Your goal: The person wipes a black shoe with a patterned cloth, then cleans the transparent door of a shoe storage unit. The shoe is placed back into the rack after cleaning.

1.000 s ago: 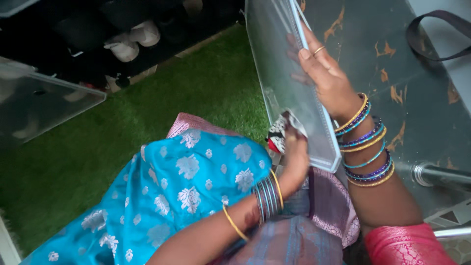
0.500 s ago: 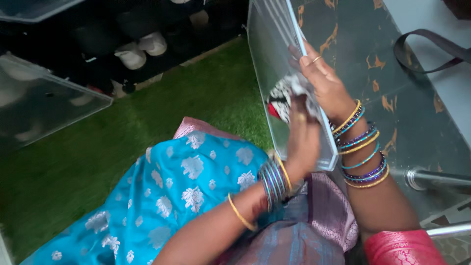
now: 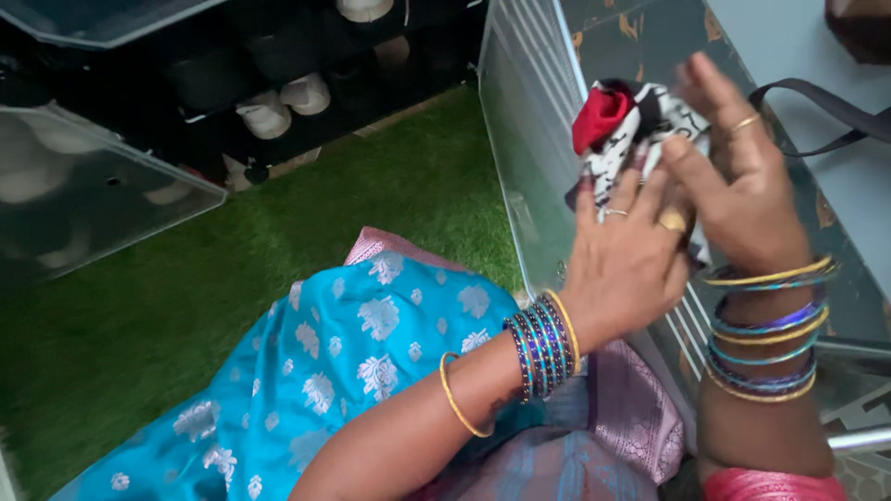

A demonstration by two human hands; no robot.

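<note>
Green artificial grass floor [image 3: 186, 306], clear plastic box [image 3: 524, 139] standing on it, dark shoe rack [image 3: 232, 83]

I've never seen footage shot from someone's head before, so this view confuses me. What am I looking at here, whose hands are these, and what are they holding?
The camera sits on a person's head and looks down, so you see their own two arms from above. There is no machine, only bare hands with bangles on both wrists.

The left hand and the right hand meet around a bunched cloth, red with a black-and-white patterned part. Both hands grip it, pressing it against a clear plastic panel that stands on edge.

Below the arms lies the person's blue garment with pale flower motifs. The floor is covered by green artificial grass. At the top, a dark rack holds pale shoes, and another clear panel shows at the left. A dark strap lies at the upper right.
</note>
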